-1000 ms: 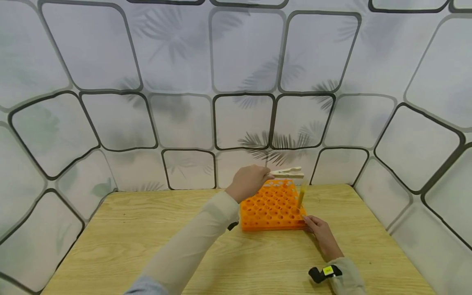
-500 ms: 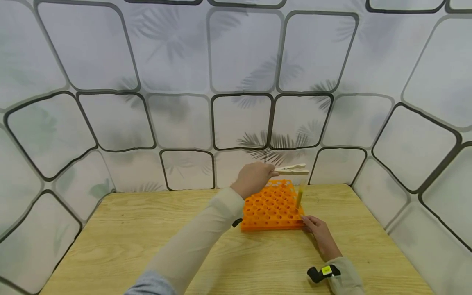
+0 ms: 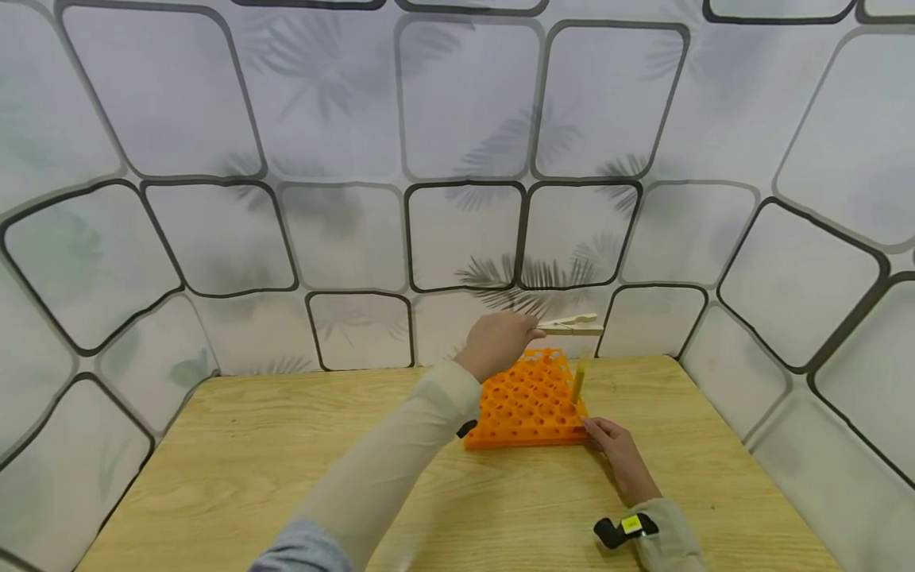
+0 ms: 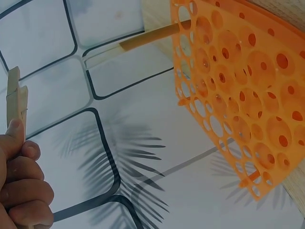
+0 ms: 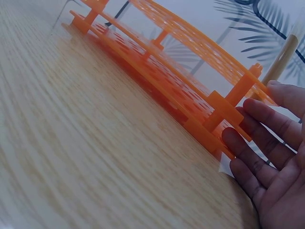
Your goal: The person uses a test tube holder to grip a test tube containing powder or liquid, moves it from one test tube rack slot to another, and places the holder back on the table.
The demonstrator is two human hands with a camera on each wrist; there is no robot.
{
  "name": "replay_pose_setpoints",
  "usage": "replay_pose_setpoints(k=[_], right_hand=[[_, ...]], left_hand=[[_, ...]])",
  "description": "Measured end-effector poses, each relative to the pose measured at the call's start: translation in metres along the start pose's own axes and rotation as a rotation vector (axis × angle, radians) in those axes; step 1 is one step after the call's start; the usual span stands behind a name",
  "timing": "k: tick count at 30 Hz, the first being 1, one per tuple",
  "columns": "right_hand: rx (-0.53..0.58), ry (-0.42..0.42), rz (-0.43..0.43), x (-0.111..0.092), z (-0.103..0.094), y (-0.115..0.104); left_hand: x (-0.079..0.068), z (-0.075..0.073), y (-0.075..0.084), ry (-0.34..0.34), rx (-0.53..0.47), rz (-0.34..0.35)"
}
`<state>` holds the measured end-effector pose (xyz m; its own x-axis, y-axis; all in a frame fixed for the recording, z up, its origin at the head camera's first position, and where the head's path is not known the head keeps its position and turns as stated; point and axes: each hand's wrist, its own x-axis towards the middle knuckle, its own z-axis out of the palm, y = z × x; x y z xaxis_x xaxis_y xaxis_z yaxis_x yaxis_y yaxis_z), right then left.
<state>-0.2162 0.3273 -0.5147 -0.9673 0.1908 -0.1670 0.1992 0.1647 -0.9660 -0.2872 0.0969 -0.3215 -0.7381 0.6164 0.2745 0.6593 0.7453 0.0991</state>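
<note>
My left hand (image 3: pixel 500 342) grips the end of a wooden test tube clamp (image 3: pixel 572 326), raised above the back of an orange test tube rack (image 3: pixel 525 405). In the left wrist view the clamp (image 4: pixel 16 102) points away from the curled fingers, with nothing in its jaws. A test tube (image 3: pixel 577 383) with yellow-brown liquid stands in the rack's right side, its upper part clear. Below the clamp, it is apart from it. My right hand (image 3: pixel 618 457) holds the rack's front right corner; in the right wrist view the thumb lies at the top plate and the fingers against the end.
The rack stands on a light wood-grain table (image 3: pixel 286 453) near its back edge. A patterned curtain (image 3: pixel 343 238) surrounds the table at the back and sides. Black wrist camera mounts sit on both sleeves (image 3: pixel 668 536).
My left hand has moved right and slightly up with the clamp, away from the tube's top. My right hand stays on the rack's corner, and the tube stays in place.
</note>
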Motion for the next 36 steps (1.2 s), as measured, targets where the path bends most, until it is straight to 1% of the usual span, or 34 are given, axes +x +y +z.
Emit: replay_pose_setpoints(k=[7,17,22,27,31,36], right_hand=[[-0.007,0.011,-0.007,-0.001,0.001,0.000],[0.012,0.017,-0.005,-0.002,0.002,0.001],[0.010,0.011,-0.011,-0.001,0.001,0.003],[0.007,0.003,-0.006,-0.002,0.001,0.002],[0.002,0.010,-0.001,-0.002,0.001,0.002],[0.013,0.021,-0.007,0.001,0.001,0.002]], left_hand=[[0.003,0.004,0.002,0.025,-0.001,0.005],[0.008,0.008,0.006,0.032,0.004,0.001],[0.009,0.010,0.007,0.025,0.017,-0.003],[0.011,0.015,0.006,0.004,0.003,-0.003],[0.012,0.019,0.006,0.000,0.000,-0.006],[0.014,0.020,0.006,-0.011,0.006,-0.011]])
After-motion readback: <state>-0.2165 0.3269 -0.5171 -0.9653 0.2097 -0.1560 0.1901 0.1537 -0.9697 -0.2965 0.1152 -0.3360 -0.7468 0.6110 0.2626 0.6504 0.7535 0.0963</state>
